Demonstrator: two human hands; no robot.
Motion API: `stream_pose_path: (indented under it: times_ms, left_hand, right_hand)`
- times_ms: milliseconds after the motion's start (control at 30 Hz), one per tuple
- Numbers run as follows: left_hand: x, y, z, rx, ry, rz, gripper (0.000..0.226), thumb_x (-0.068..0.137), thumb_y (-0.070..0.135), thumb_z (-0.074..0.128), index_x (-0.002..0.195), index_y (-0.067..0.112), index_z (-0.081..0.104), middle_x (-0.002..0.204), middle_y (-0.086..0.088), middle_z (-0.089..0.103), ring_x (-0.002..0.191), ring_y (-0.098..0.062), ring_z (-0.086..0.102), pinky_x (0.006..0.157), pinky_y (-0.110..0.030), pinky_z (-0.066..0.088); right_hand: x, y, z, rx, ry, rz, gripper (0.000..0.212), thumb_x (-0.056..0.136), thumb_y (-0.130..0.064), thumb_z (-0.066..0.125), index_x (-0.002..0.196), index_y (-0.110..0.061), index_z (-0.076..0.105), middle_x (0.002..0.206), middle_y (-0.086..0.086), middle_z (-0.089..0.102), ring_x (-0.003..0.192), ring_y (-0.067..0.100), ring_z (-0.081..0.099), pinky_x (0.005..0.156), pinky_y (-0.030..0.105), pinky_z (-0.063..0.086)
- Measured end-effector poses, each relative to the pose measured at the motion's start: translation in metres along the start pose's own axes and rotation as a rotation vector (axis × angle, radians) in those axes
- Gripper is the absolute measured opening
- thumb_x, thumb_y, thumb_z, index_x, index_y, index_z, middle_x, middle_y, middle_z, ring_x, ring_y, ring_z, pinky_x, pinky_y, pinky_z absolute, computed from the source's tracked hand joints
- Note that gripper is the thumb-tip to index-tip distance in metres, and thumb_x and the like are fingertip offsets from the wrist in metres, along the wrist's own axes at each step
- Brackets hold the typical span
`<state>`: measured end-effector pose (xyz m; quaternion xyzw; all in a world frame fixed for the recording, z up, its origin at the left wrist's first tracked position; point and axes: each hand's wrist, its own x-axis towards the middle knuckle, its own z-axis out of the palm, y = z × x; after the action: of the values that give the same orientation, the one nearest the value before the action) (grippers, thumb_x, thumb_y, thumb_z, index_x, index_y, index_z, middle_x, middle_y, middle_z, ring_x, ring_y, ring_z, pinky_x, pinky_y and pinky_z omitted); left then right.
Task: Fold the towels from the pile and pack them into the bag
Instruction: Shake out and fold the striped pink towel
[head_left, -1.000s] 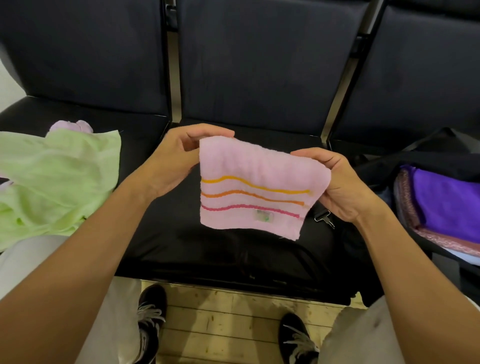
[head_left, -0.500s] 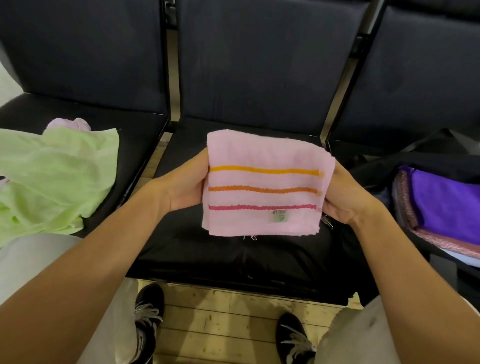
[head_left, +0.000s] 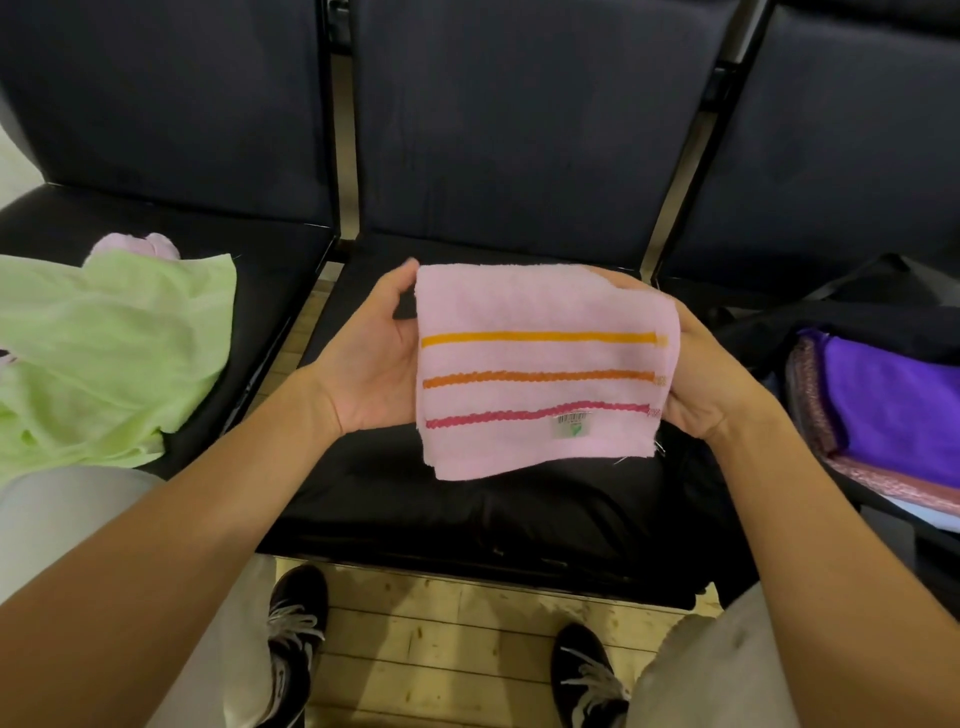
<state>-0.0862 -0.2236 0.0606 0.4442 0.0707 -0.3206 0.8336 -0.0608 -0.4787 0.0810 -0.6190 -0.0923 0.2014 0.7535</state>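
While both shoes (head_left: 296, 629) stand on the plank floor (head_left: 441, 649) at 6 o'clock, the folded pink towel (head_left: 540, 364) is held above the middle seat (head_left: 467, 514). Left hand (head_left: 363, 358) grasps its left edge; right hand (head_left: 701, 374) grasps its right edge. Green towel (head_left: 104, 353) lies at 9 o'clock. The bag (head_left: 769, 332), with a purple towel (head_left: 893, 405) inside, sits at 3 o'clock.

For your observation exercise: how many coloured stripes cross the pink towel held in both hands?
3 on the pink towel: yellow stripe uppermost, orange stripe in the middle, red stripe lowest. Folded layers may hide more.
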Motion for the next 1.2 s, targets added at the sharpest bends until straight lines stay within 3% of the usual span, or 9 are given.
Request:
stream_pose_path:
  times_ms: [67, 167, 233, 333, 433, 600, 867, 967, 1200]
  left_hand:
    - [0.000, -0.002, -0.001, 0.032, -0.083, -0.026, 0.090, 0.074, 0.083, 0.038, 0.138, 0.022, 0.055, 0.137, -0.011, 0.058, 0.126, -0.032, 0.055, 0.107, -0.051, 0.042]
    - [0.004, -0.006, -0.003, 0.249, -0.039, -0.037, 0.078, 0.070, 0.047, 0.077, 0.139, 0.023, 0.049, 0.131, -0.009, 0.063, 0.120, -0.029, 0.061, 0.098, -0.049, 0.050]
    - [0.006, -0.006, -0.002, 0.340, 0.033, -0.049, 0.053, 0.087, 0.025, 0.066, 0.137, 0.022, 0.051, 0.125, -0.008, 0.067, 0.115, -0.026, 0.065, 0.094, -0.048, 0.052]
    - [0.009, -0.002, -0.005, 0.307, 0.121, -0.067, 0.040, 0.093, 0.027, 0.059, 0.132, 0.022, 0.056, 0.121, -0.008, 0.069, 0.110, -0.026, 0.067, 0.091, -0.047, 0.055]
    - [0.009, 0.002, -0.004, 0.169, 0.183, -0.039, 0.040, 0.089, 0.035, 0.062, 0.126, 0.020, 0.061, 0.117, -0.009, 0.071, 0.101, -0.025, 0.071, 0.083, -0.043, 0.059]
    - [0.009, -0.004, -0.003, -0.069, 0.194, 0.000, 0.047, 0.084, 0.037, 0.068, 0.127, 0.021, 0.061, 0.118, -0.011, 0.070, 0.100, -0.028, 0.071, 0.074, -0.044, 0.061]
    - [0.007, -0.008, -0.003, 0.052, 0.027, 0.010, 0.058, 0.083, -0.009, 0.057, 0.134, 0.019, 0.057, 0.128, -0.012, 0.064, 0.115, -0.032, 0.064, 0.090, -0.051, 0.055]
    - [0.008, -0.015, 0.000, 0.058, 0.008, 0.036, 0.062, 0.085, -0.012, 0.055, 0.138, 0.020, 0.053, 0.131, -0.012, 0.063, 0.119, -0.033, 0.061, 0.093, -0.052, 0.052]
    - [0.014, -0.034, 0.037, 0.178, -0.076, 0.106, 0.054, 0.096, -0.005, 0.048, 0.142, 0.023, 0.044, 0.134, -0.010, 0.060, 0.123, -0.029, 0.059, 0.096, -0.050, 0.051]
  right_hand:
    - [0.001, 0.001, 0.000, 0.090, 0.055, 0.053, 0.027, 0.104, -0.018, 0.041, 0.115, -0.023, 0.065, 0.088, -0.003, 0.075, 0.078, 0.014, 0.072, 0.062, 0.027, 0.060]
    - [0.003, 0.000, 0.001, 0.188, 0.104, 0.169, 0.023, 0.100, -0.026, 0.050, 0.109, -0.019, 0.070, 0.085, 0.003, 0.072, 0.074, 0.018, 0.072, 0.062, 0.033, 0.062]
    - [0.003, 0.000, 0.001, 0.236, 0.129, 0.246, 0.023, 0.096, -0.025, 0.056, 0.111, -0.015, 0.071, 0.092, 0.009, 0.072, 0.081, 0.023, 0.072, 0.068, 0.040, 0.063]
    - [0.003, 0.003, -0.002, 0.260, 0.203, 0.320, 0.027, 0.101, -0.019, 0.048, 0.110, -0.012, 0.073, 0.101, 0.014, 0.074, 0.088, 0.027, 0.074, 0.072, 0.044, 0.062]
    - [0.002, 0.009, -0.001, 0.268, 0.197, 0.362, 0.040, 0.103, -0.028, 0.043, 0.098, -0.015, 0.080, 0.106, 0.012, 0.075, 0.092, 0.026, 0.074, 0.078, 0.045, 0.061]
    - [0.003, 0.013, 0.006, 0.324, 0.145, 0.393, 0.052, 0.104, -0.048, 0.029, 0.126, -0.019, 0.067, 0.120, 0.009, 0.070, 0.107, 0.029, 0.069, 0.088, 0.053, 0.057]
    - [-0.003, 0.011, -0.006, 0.208, 0.192, 0.437, 0.052, 0.097, -0.051, 0.050, 0.127, -0.011, 0.067, 0.122, 0.012, 0.069, 0.115, 0.032, 0.066, 0.095, 0.052, 0.053]
    - [-0.013, 0.013, -0.007, -0.042, 0.192, 0.345, 0.032, 0.102, -0.027, 0.050, 0.130, -0.015, 0.058, 0.116, 0.006, 0.073, 0.107, 0.024, 0.070, 0.091, 0.049, 0.056]
    - [-0.049, 0.017, -0.027, -0.411, 0.361, 0.021, 0.022, 0.105, -0.034, 0.042, 0.117, -0.029, 0.060, 0.110, -0.007, 0.073, 0.099, 0.011, 0.071, 0.089, 0.036, 0.058]
